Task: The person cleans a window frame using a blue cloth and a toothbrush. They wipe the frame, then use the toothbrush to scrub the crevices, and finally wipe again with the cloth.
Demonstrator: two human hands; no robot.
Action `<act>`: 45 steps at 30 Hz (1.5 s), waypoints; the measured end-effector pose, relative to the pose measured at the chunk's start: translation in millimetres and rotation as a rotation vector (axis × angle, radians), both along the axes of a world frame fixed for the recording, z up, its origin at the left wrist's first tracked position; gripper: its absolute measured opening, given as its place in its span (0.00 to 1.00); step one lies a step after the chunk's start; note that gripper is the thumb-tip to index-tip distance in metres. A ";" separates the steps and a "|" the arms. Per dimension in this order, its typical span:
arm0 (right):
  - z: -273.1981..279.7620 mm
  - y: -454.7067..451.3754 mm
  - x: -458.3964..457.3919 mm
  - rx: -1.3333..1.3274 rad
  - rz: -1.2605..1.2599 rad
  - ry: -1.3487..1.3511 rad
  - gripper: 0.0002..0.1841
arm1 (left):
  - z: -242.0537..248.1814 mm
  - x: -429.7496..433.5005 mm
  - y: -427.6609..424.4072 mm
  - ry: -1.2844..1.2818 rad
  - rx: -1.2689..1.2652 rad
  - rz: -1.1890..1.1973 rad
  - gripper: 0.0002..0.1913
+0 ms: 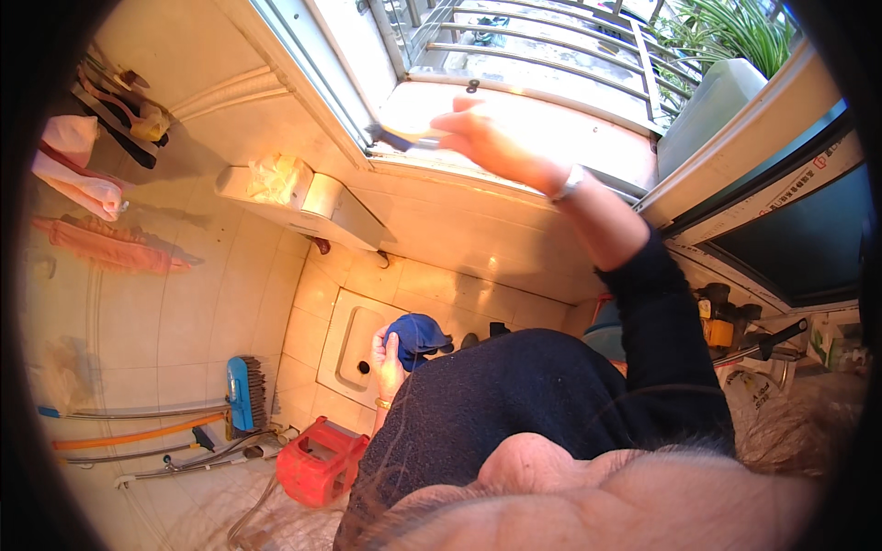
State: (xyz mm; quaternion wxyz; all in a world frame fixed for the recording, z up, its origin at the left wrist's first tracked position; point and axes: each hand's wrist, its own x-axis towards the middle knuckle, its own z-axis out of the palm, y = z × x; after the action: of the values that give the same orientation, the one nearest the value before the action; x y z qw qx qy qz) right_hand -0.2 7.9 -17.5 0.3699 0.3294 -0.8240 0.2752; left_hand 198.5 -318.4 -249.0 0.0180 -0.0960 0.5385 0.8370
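Observation:
My right hand is raised at the window and grips the handle of a small brush with dark bristles, partly blurred. The bristles are near the lower left corner of the window frame. Lower down, my left hand holds a bunched blue cloth above the squat toilet. The brush and the cloth are well apart.
A white cistern hangs on the wall with a crumpled bag on it. A red plastic stool stands at the lower left, beside a blue broom. Metal bars and a translucent container are at the window.

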 end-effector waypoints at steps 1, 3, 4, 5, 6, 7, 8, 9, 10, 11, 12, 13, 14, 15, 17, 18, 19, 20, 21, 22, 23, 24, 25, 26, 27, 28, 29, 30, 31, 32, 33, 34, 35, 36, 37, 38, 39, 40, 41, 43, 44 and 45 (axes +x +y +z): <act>13.6 9.8 13.3 0.094 -0.039 0.006 0.09 | 0.3 2.0 -2.0 -0.034 -0.022 0.022 0.07; 39.1 39.4 46.7 0.356 -0.191 -0.145 0.07 | 0.4 6.2 -6.3 -0.060 0.006 0.040 0.07; 48.5 55.2 61.9 0.501 -0.276 -0.126 0.06 | 0.0 7.7 -8.6 -0.076 -0.023 0.057 0.07; 54.9 70.7 77.7 0.572 -0.334 -0.213 0.06 | -0.9 8.8 -10.7 -0.079 -0.034 0.070 0.07; 56.3 82.1 91.6 0.480 -0.373 -0.390 0.06 | -2.1 9.3 -12.4 -0.068 -0.037 0.078 0.07; 57.1 92.4 101.4 0.534 -0.413 -0.444 0.06 | -3.3 8.8 -14.0 -0.084 -0.060 0.088 0.07; 58.4 101.7 110.6 0.583 -0.439 -0.468 0.05 | -4.3 7.7 -15.7 -0.087 -0.076 0.093 0.07; 58.9 108.4 118.5 0.598 -0.437 -0.424 0.05 | -5.2 5.9 -16.6 -0.089 -0.093 0.096 0.07; 58.4 112.9 126.1 0.580 -0.463 -0.466 0.05 | -5.7 3.9 -16.7 -0.060 -0.075 0.096 0.07; 58.4 114.9 132.2 0.530 -0.457 -0.439 0.05 | -5.7 1.6 -16.8 -0.062 -0.091 0.089 0.07; 59.0 116.1 137.0 0.471 -0.436 -0.411 0.05 | -4.9 -0.5 -16.9 -0.059 -0.106 0.079 0.07; 60.0 116.4 141.7 0.490 -0.446 -0.416 0.06 | -3.9 -3.2 -16.5 -0.083 -0.127 0.078 0.07; 61.1 116.0 145.6 0.500 -0.440 -0.421 0.06 | -2.7 -3.1 -14.8 -0.076 -0.070 0.072 0.07; 62.2 115.8 149.5 0.506 -0.460 -0.443 0.07 | -0.8 -3.9 -14.7 -0.080 -0.076 0.065 0.07; 61.9 114.9 155.8 0.497 -0.457 -0.423 0.07 | 1.6 -5.1 -14.3 -0.076 -0.059 0.045 0.07; 60.7 115.0 157.9 0.484 -0.456 -0.415 0.07 | 2.1 -5.5 -14.4 -0.090 -0.070 0.052 0.07; 58.6 115.2 158.8 0.483 -0.456 -0.440 0.07 | 2.1 -5.9 -15.1 -0.092 -0.073 0.059 0.07; 55.5 115.2 158.6 0.476 -0.441 -0.459 0.07 | 1.6 -6.0 -16.1 -0.076 -0.063 0.059 0.07; 52.2 114.9 156.9 0.460 -0.432 -0.479 0.07 | 0.7 -6.3 -17.5 -0.087 -0.097 0.063 0.07; 47.6 113.0 152.9 0.493 -0.413 -0.481 0.06 | -0.3 -7.1 -19.2 -0.078 -0.118 0.060 0.07; 41.7 108.7 146.3 0.517 -0.400 -0.485 0.05 | -1.5 -8.1 -20.2 -0.070 -0.133 0.060 0.07; 35.8 102.6 137.5 0.541 -0.388 -0.489 0.05 | -2.8 -9.0 -20.1 -0.076 -0.131 0.053 0.07; 30.4 93.9 125.7 0.548 -0.359 -0.506 0.04 | -3.6 -10.4 -19.0 -0.083 -0.122 0.046 0.07; 24.5 83.4 110.7 0.538 -0.324 -0.488 0.03 | -3.6 -12.3 -17.4 -0.098 -0.107 0.040 0.07; 17.6 69.2 93.2 0.509 -0.266 -0.471 0.02 | -2.8 -14.2 -14.7 -0.097 -0.086 0.020 0.07; 9.9 52.2 75.4 0.464 -0.206 -0.418 0.01 | -1.6 -16.4 -11.0 -0.105 -0.058 0.000 0.06; 1.5 34.9 59.2 0.364 -0.155 -0.325 0.01 | 0.4 -18.5 -6.9 -0.113 -0.030 -0.020 0.06; -6.3 15.8 41.3 0.265 -0.109 -0.229 0.01 | 2.6 -20.2 -2.4 -0.113 -0.027 -0.025 0.06; -12.6 -5.6 18.7 0.279 -0.111 -0.271 0.03 | 4.8 -22.0 1.8 -0.110 -0.025 -0.032 0.07; -14.3 -17.2 6.0 0.268 -0.092 -0.268 0.05 | 7.2 -22.8 4.7 -0.086 -0.003 -0.052 0.07; -14.5 -20.8 1.5 0.256 -0.109 -0.310 0.07 | 9.3 -23.0 5.8 -0.083 -0.042 -0.046 0.07; -11.9 -21.6 -1.0 0.216 -0.107 -0.306 0.08 | 11.1 -24.6 4.3 -0.057 -0.065 -0.056 0.07; -6.9 -16.5 3.1 0.190 -0.091 -0.298 0.10 | 11.9 -26.5 1.3 0.005 -0.069 -0.068 0.07; 0.4 -2.8 12.1 0.167 -0.085 -0.260 0.09 | 10.8 -27.1 -1.7 -0.027 -0.038 -0.045 0.07; 11.6 21.0 26.7 0.161 -0.061 -0.221 0.08 | 9.0 -25.6 -6.7 -0.042 -0.050 -0.041 0.07; 20.7 39.6 45.2 0.167 -0.135 -0.210 0.05 | 6.3 -24.5 -11.6 -0.050 -0.058 -0.038 0.07; 28.4 58.1 62.9 0.231 -0.287 -0.293 0.04 | 3.7 -23.5 -17.4 -0.044 -0.059 -0.040 0.07; 39.8 81.4 84.6 0.420 -0.456 -0.425 0.03 | 0.6 -22.9 -22.4 -0.062 -0.037 -0.037 0.07; 45.8 95.6 92.7 0.626 -0.588 -0.426 0.04 | -2.8 -21.9 -25.7 -0.071 -0.042 -0.024 0.07; 53.2 113.0 112.6 0.679 -0.579 -0.446 0.02 | -8.6 -22.5 -29.7 -0.091 -0.054 0.001 0.07; 57.1 117.2 119.5 0.682 -0.580 -0.455 0.02 | -10.8 -24.6 -30.3 -0.100 -0.055 -0.012 0.08; 59.7 117.2 121.5 0.667 -0.556 -0.440 0.03 | -12.2 -27.3 -30.5 -0.109 -0.057 -0.026 0.08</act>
State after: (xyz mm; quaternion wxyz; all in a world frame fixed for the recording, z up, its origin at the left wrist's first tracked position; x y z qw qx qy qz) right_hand 121.3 125.2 42.2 0.1207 0.1312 -0.9827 -0.0502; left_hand 171.2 -348.9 -261.2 0.0554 -0.1352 0.5617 0.8144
